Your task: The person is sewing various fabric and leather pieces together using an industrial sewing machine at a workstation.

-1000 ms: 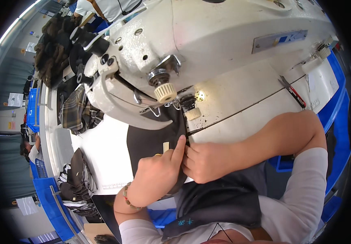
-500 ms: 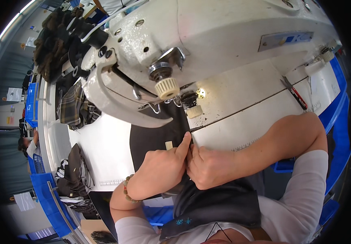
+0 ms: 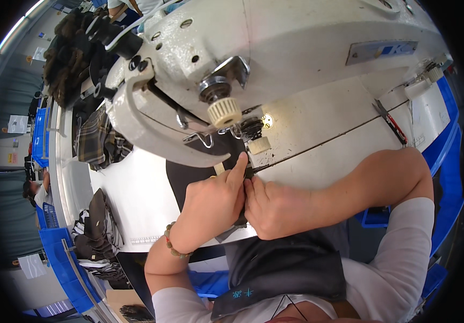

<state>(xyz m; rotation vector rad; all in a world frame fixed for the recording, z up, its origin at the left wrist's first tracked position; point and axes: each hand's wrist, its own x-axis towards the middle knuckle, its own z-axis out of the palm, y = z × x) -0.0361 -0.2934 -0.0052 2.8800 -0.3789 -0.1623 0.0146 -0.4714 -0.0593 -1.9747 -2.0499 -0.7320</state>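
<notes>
A piece of black fabric (image 3: 176, 180) lies on the bed of a white sewing machine (image 3: 291, 48), its far end running in below the machine head. My left hand (image 3: 213, 196) rests on the fabric, index finger stretched along its right edge, the other fingers curled on the cloth. Pressed close beside it, my right hand (image 3: 275, 209) pinches the same edge. Just beyond my left knuckles a small cream tab (image 3: 219, 168) shows on the fabric. The needle and presser foot are hidden behind the machine head and its knobs.
Red-and-black snips (image 3: 392, 124) lie on the machine bed at right. Folded plaid cloth (image 3: 97, 139) and a stack of dark and striped pieces (image 3: 100, 229) sit to the left. A dark brown pile (image 3: 68, 62) stands farther back. Other people are in the background.
Both hands have moved forward toward the machine head, and the black fabric has slid forward with them. The cream tab has come nearer the machine head.
</notes>
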